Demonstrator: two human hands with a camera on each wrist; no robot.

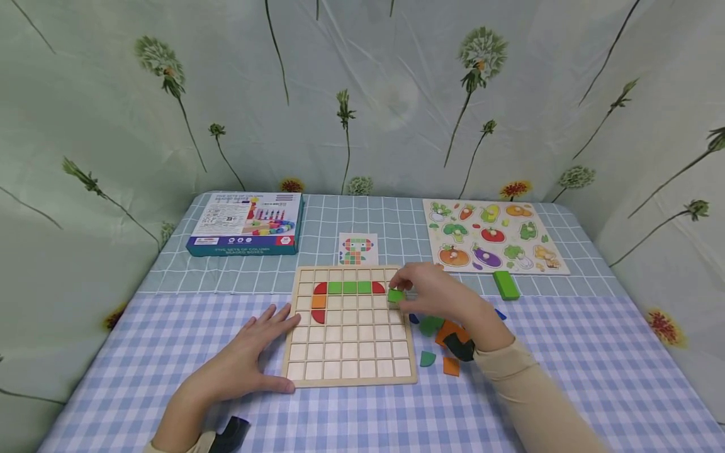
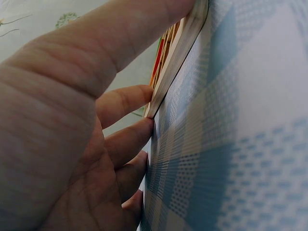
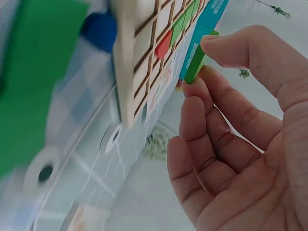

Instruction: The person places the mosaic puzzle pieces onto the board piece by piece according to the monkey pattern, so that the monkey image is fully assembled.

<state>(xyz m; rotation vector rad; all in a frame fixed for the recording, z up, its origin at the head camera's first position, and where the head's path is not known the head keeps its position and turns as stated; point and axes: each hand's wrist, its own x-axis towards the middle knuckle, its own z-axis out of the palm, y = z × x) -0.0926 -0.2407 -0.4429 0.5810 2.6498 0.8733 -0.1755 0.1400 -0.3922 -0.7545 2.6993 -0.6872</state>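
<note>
A wooden grid board point(image 1: 350, 352) lies on the checked cloth. Along one upper row, green square tiles point(image 1: 349, 287) run between two rounded red tiles point(image 1: 377, 287). Below the left red one sit an orange square point(image 1: 319, 302) and another red rounded tile point(image 1: 319, 316). My left hand point(image 1: 243, 355) is spread at the board's left side, thumb and forefinger touching its edge point(image 2: 175, 62). Between thumb and fingers, my right hand point(image 1: 442, 290) pinches a green square tile point(image 3: 196, 62), held above the board near its right edge.
Loose orange, green and blue pieces point(image 1: 451, 366) lie right of the board, partly under my right wrist. A pattern card point(image 1: 359, 249) stands behind the board. Farther back are a boxed set point(image 1: 246, 223) and a vegetable puzzle point(image 1: 495, 239). A green block point(image 1: 506, 285) lies before the puzzle.
</note>
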